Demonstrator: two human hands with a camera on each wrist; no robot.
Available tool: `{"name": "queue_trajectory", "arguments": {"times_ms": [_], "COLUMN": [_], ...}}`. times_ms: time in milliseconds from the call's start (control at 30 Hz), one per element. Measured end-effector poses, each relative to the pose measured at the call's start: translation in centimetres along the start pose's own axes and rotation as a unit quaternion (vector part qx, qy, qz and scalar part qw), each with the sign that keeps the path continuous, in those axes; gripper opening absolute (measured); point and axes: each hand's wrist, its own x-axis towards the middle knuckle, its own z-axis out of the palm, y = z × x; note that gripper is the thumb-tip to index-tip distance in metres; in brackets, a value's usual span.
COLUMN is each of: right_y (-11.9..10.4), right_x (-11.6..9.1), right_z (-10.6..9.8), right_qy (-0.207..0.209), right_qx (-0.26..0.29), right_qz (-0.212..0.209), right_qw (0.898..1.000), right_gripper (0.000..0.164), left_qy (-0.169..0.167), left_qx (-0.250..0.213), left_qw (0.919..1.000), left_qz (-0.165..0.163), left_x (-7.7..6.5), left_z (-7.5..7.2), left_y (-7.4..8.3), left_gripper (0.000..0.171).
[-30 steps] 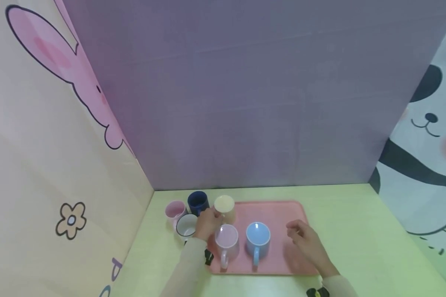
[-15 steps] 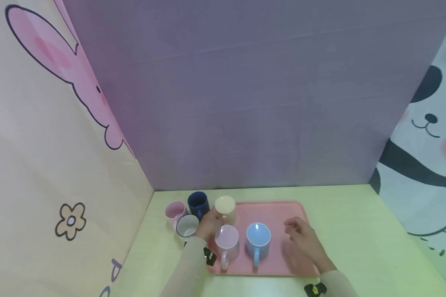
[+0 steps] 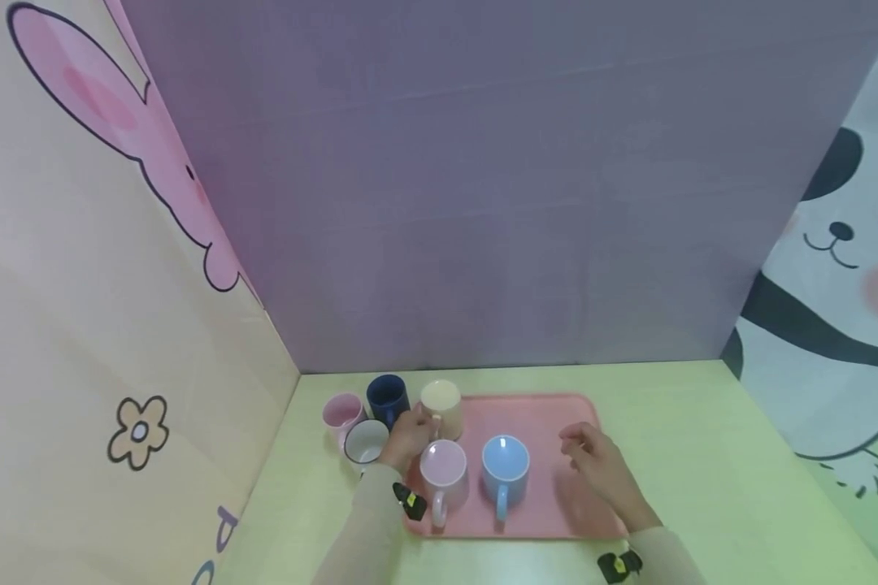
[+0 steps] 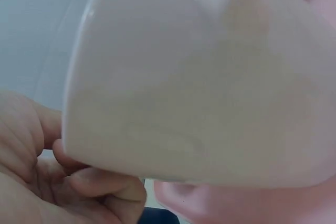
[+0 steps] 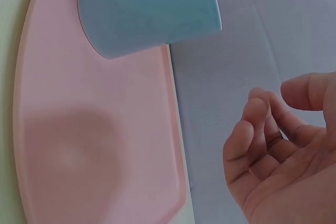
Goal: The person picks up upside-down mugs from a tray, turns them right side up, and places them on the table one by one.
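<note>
Tray has the cream mug at its far left corner, gripped by the left hand; keep it upright and clear of the nearer lilac mug while the right hand, loosely curled, holds nothing.

The pale yellow-green bench meets a plain grey-purple backdrop showing faint creases. On the left, a cream panel bears a pink rabbit drawing above an orange-petalled flower drawing; on the right stands a smiling panda picture, black and white with a pink cheek.
</note>
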Motion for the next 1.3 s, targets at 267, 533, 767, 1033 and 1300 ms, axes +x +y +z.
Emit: {"name": "queue_trajectory", "arguments": {"times_ms": [267,533,767,1033,1300], "right_y": [0.0,-0.1,0.1,0.3,0.2], "right_x": [0.0,-0.3,-0.1,-0.1,-0.2], "right_z": [-0.1,-0.3,-0.3,-0.1,0.2], "right_qy": [0.004,0.002,0.003,-0.002,-0.002], "right_qx": [0.005,0.003,0.005,0.018,0.026], "right_qz": [-0.011,-0.004,-0.004,-0.002,-0.003], "right_qw": [1.0,1.0,1.0,1.0,1.0], "right_gripper": [0.022,0.02,0.02,0.021,0.021], "left_qy": [0.029,0.052,0.055,0.03,0.025], "left_qx": [-0.053,-0.047,-0.11,-0.155,-0.168], "left_qw": [0.998,0.9975,0.9904,0.9791,0.9718], "left_qz": [-0.02,0.013,0.061,0.128,0.163], "left_x": [-0.2,-0.4,-0.7,-1.9,-3.2], "left_z": [-0.1,0.3,0.3,0.2,-0.1], "left_y": [0.3,0.8,1.7,4.6,7.5], "left_gripper": [0.025,0.025,0.027,0.027,0.027]}}
